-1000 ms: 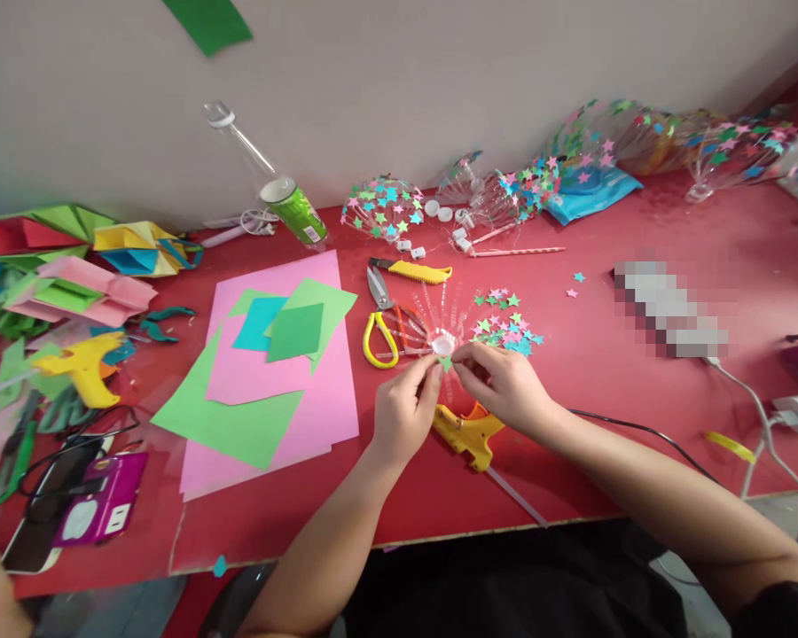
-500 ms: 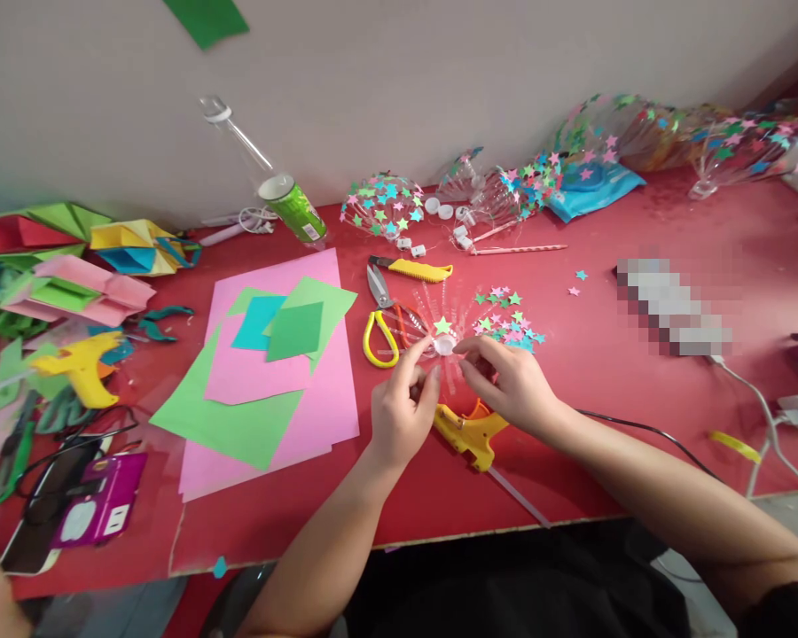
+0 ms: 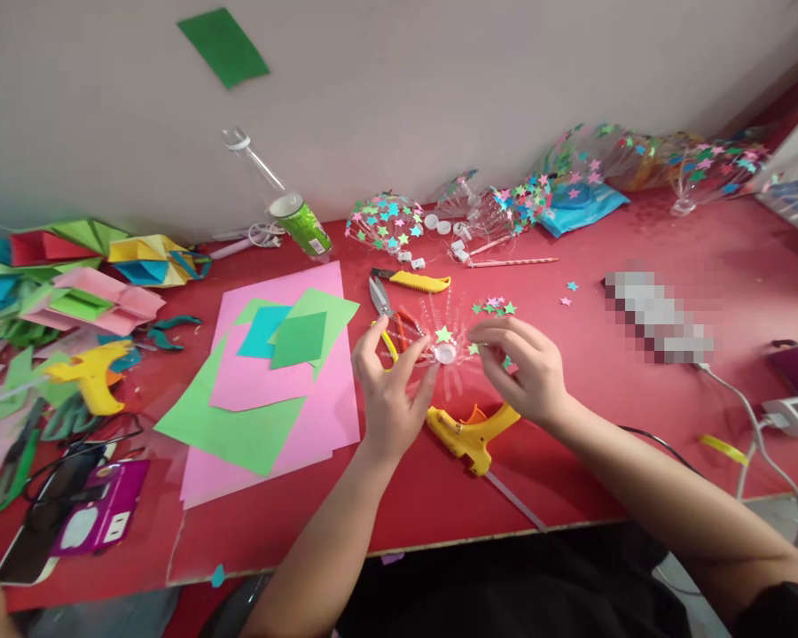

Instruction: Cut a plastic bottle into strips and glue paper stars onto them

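Observation:
A clear plastic bottle top cut into thin strips [image 3: 453,383] lies fanned out, with a round white cap [image 3: 445,354] at its centre. One light green paper star [image 3: 443,334] sits just above the cap. My left hand [image 3: 394,390] is at the left of the strips, thumb and fingers spread with nothing visible between them. On the opposite side, my right hand [image 3: 528,365] hovers with fingers stretched and apart, partly covering a pile of paper stars [image 3: 498,306]. Below the strips rests a yellow glue gun [image 3: 469,439] with a clear glue stick.
Scissors [image 3: 380,297] and a yellow utility knife [image 3: 418,281] lie behind my left hand. Coloured paper sheets [image 3: 239,434] are stacked left. Finished star-tipped strip pieces [image 3: 386,221] and a green can [image 3: 301,226] stand by the wall. Another yellow glue gun [image 3: 93,377] lies far left.
My left hand's fingers have spread wider and drawn back from the cap. My right hand has shifted slightly right, away from the cap, covering more of the stars. The view has tilted up slightly.

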